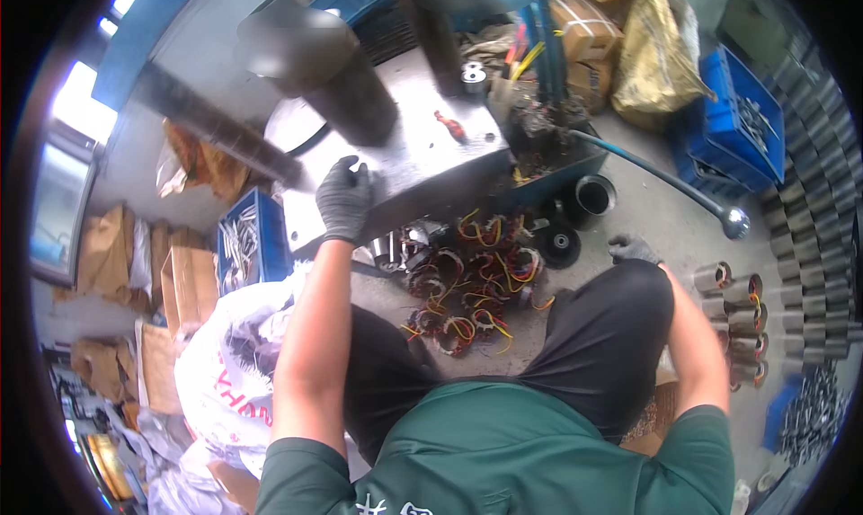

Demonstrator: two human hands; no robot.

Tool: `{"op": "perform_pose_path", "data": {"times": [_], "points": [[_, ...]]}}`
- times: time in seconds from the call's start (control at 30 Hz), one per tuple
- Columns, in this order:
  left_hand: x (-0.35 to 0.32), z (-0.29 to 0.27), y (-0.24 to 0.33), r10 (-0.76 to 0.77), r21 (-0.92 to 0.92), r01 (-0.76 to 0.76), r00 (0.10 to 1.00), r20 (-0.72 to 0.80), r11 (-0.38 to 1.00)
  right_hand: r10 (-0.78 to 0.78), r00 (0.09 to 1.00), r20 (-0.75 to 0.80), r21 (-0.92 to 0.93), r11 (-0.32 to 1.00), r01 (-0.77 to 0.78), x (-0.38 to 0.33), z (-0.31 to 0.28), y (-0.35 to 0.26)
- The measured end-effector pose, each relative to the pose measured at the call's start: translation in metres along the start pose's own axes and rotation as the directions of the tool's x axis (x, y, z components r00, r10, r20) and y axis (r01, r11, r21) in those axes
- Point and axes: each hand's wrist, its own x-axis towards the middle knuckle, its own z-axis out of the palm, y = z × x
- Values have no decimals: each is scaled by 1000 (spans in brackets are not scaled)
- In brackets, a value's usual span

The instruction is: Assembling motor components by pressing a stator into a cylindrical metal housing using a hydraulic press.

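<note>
A cluttered metalworking or motor-repair workshop, centred on a steel press table [422,155]. Just below the table lies a heap of wound stator coils [467,281]; right of it stand a blue parts crate [733,110] and rows of metal cylinders [800,218], and to its left, cardboard boxes [184,281].

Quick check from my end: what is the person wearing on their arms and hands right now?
Both hands wear dark grey knit work gloves: the left hand shows its glove fully, the right hand only in part behind the knee. The gloves end at the wrists. The forearms are bare, and short green sleeves of a shirt cover the upper arms. No watch or markings show.
</note>
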Motion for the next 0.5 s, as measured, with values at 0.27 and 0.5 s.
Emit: {"op": "perform_pose_path", "data": {"times": [0.27, 0.5], "points": [[6, 21, 24, -97, -162, 109, 992, 83, 981, 158, 870, 467, -845, 368, 387, -10, 34, -231], [5, 16, 9, -70, -167, 81, 995, 70, 983, -202, 771, 604, -776, 73, 627, 4, 187, -219]]}}
